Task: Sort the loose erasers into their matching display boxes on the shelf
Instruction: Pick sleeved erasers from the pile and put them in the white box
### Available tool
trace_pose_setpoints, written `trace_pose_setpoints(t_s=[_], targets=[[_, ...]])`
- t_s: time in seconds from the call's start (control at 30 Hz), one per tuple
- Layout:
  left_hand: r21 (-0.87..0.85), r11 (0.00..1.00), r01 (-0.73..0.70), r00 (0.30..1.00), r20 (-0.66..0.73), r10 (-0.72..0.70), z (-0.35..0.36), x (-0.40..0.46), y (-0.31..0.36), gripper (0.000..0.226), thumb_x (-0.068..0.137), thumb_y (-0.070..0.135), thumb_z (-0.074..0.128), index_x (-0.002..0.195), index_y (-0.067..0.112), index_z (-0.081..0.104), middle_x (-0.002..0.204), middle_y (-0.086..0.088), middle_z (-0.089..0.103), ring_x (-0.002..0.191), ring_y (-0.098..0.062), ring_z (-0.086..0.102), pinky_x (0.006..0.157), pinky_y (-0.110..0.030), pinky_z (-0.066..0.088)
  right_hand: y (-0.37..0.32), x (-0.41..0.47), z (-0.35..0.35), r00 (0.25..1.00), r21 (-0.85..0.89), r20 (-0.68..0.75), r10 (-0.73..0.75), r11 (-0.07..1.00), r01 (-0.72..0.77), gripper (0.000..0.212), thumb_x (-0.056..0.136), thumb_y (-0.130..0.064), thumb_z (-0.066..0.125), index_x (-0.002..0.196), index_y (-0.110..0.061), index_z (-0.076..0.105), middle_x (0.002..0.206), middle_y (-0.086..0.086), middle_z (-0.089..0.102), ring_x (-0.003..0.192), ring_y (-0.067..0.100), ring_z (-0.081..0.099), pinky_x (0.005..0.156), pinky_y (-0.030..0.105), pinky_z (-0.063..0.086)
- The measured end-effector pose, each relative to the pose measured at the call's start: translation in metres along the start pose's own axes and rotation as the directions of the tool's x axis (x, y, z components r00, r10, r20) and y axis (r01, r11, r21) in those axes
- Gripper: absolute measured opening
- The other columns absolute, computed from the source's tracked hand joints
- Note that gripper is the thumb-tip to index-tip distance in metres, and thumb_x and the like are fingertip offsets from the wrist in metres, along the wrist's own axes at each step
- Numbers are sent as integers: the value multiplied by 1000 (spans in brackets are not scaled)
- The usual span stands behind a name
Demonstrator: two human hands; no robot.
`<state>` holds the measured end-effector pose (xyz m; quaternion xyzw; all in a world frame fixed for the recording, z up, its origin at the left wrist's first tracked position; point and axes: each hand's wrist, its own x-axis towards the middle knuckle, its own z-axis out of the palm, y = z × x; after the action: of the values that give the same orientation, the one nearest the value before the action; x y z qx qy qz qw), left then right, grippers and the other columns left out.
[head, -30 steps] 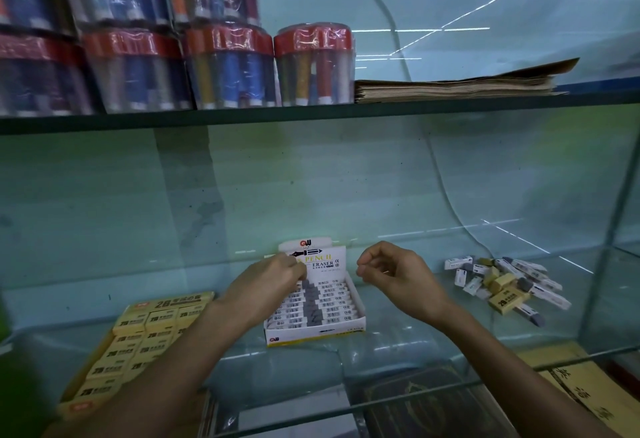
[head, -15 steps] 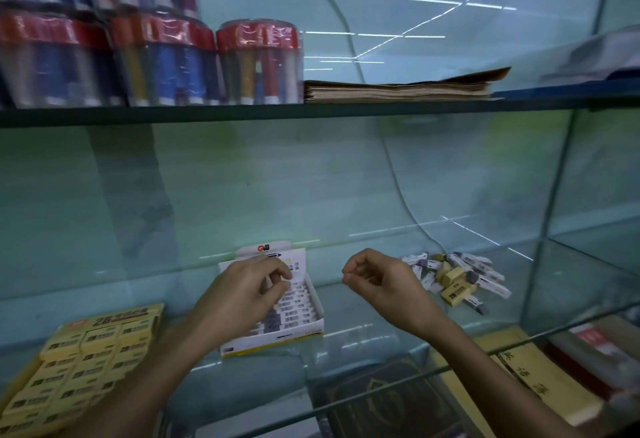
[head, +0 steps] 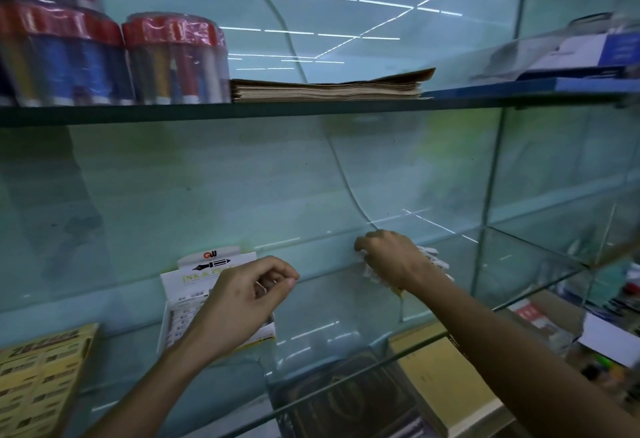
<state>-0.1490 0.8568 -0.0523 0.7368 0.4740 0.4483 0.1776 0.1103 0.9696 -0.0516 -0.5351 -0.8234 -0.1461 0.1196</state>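
Note:
A white pencil-eraser display box stands on the glass shelf, with rows of white erasers inside. My left hand hovers over its right half, fingers loosely curled and holding nothing I can see. A yellow 2B eraser box lies at the lower left. To the right, my right hand is down on the pile of loose erasers and hides most of it. Its fingers curl into the pile, with white erasers showing under the fingertips.
The upper shelf edge runs overhead, carrying tubs of pens and a stack of brown paper. A vertical glass divider closes the bay on the right. Books lie on the level below.
My right hand has moved right from the middle of the shelf onto the loose eraser pile. My left hand has lifted slightly off the white box. The view has swung rightward.

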Motion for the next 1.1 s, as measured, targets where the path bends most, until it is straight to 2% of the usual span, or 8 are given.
trace_pose_setpoints(t_s=[0.3, 0.47, 0.53, 0.6, 0.7, 0.8, 0.97, 1.1], targets=[[37, 999, 5, 1000, 29, -6, -4, -2, 1, 16, 90, 18, 67, 83, 31, 71, 83, 4, 72, 75, -17, 67, 67, -23, 51, -13, 10, -7, 972, -336, 152, -177, 916, 219, 30, 86, -12, 61, 115, -12, 56, 120, 12, 55, 112, 31, 56, 85, 38, 44], [34, 999, 2, 1000, 12, -3, -10, -4, 0, 16, 90, 18, 68, 83, 32, 71, 84, 7, 72, 78, -14, 66, 68, -20, 49, -1, 8, -1, 994, 75, -86, -73, 994, 80, 10, 86, -10, 60, 94, -14, 55, 97, 8, 61, 92, 30, 60, 71, 35, 43], [4, 1000, 16, 1000, -2, -16, -11, -3, -1, 15, 90, 18, 68, 85, 31, 72, 87, 7, 71, 80, -15, 65, 70, -23, 50, -3, 5, -8, 960, 535, -210, 187, 843, -47, 5, 88, -12, 64, 86, -13, 60, 80, 1, 64, 73, 17, 62, 64, 26, 45], [-54, 997, 47, 999, -13, -48, -11, -2, 0, 14, 90, 17, 68, 88, 31, 71, 87, 5, 71, 76, -16, 64, 68, -25, 50, -12, -2, -20, 905, 871, -154, 398, 486, -66, 7, 86, -13, 69, 88, -8, 64, 74, 2, 70, 62, 7, 64, 61, 17, 49], [-118, 989, 90, 996, -8, -91, -8, 1, 2, 16, 90, 19, 68, 92, 34, 69, 89, 5, 70, 73, -17, 65, 67, -22, 48, -34, -14, -32, 923, 1000, 26, 383, 6, -31, 14, 86, -5, 69, 94, 5, 64, 85, 23, 71, 69, 18, 68, 67, 23, 57], [-226, 964, 140, 990, 7, -142, -5, 4, 9, 12, 90, 21, 68, 96, 31, 68, 93, 6, 69, 76, -15, 68, 67, -22, 50, -55, -22, -39, 953, 965, 81, 292, -264, -1, 6, 87, 2, 65, 92, 5, 63, 81, 23, 68, 70, 21, 66, 68, 22, 56], [-381, 914, 140, 988, -5, -154, -1, 6, 17, 13, 87, 16, 71, 100, 13, 67, 84, -1, 69, 70, -15, 65, 64, -29, 51, -85, -35, -38, 985, 881, 73, 156, -473, 10, 6, 86, 3, 62, 90, 0, 59, 81, 19, 69, 73, 23, 68, 72, 25, 56], [-377, 922, 93, 987, -85, -135, -7, 5, 10, 7, 87, 14, 72, 93, 13, 69, 79, -2, 68, 69, -14, 63, 63, -28, 52, -94, -41, -33, 989, 962, -67, 134, -253, 99, 12, 86, 1, 65, 95, 0, 58, 93, 17, 71, 85, 30, 70, 81, 35, 57]])
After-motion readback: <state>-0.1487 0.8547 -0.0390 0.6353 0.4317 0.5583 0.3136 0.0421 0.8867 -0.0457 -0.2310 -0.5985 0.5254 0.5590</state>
